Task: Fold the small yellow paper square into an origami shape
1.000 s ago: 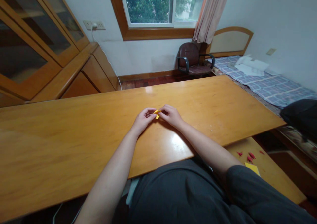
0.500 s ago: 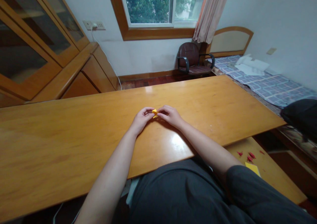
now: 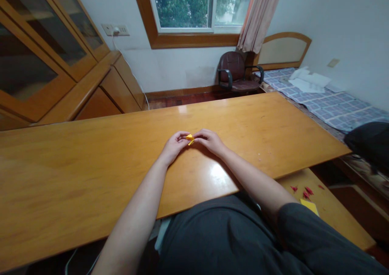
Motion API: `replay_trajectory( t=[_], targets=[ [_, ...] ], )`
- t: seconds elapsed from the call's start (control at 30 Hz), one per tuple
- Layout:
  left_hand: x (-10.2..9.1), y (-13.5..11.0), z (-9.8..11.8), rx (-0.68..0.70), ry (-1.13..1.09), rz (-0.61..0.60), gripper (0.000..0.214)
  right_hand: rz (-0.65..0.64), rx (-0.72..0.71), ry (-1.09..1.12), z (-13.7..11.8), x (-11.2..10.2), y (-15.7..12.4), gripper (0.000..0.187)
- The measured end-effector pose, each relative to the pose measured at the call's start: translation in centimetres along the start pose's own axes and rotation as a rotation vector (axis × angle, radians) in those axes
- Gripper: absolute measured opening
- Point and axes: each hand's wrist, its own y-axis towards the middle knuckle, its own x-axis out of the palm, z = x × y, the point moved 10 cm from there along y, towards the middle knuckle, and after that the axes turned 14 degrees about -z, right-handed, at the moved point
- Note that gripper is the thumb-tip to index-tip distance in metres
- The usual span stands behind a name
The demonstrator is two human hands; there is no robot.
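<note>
A small folded piece of yellow paper [image 3: 190,138] is pinched between both my hands just above the long wooden table [image 3: 91,161]. My left hand [image 3: 174,146] grips its left side with fingertips closed on it. My right hand [image 3: 210,141] grips its right side the same way. Most of the paper is hidden by my fingers, and both forearms rest on the tabletop.
A lower wooden bench at the right carries small red folded paper pieces [image 3: 305,192] and a yellow sheet [image 3: 309,206]. Behind the table stand a dark chair [image 3: 237,74], a bed [image 3: 328,100] and wooden cabinets [image 3: 60,64].
The hands have stayed in place; the fingers have shifted slightly and the yellow paper has turned a little between them.
</note>
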Motion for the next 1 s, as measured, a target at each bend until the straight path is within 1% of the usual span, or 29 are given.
replay_trajectory(
  t=[0.23,0.43,0.73,1.0],
  targets=[
    [0.1,-0.1,0.2,-0.001,0.018,-0.014,0.042,0.013,0.014,0.018,0.2,0.0,0.0,0.007],
    [0.4,0.1,0.2,0.004,0.038,-0.039,0.041,0.014,-0.001,0.022,0.1,0.1,0.0,0.006],
    [1.4,-0.2,0.0,-0.041,-0.071,-0.123,0.045,0.035,0.034,-0.007,0.5,-0.1,0.0,0.005],
    [1.2,-0.1,-0.5,-0.011,-0.085,-0.144,0.044,0.057,0.08,0.046,0.9,-0.4,-0.1,0.005]
  ],
)
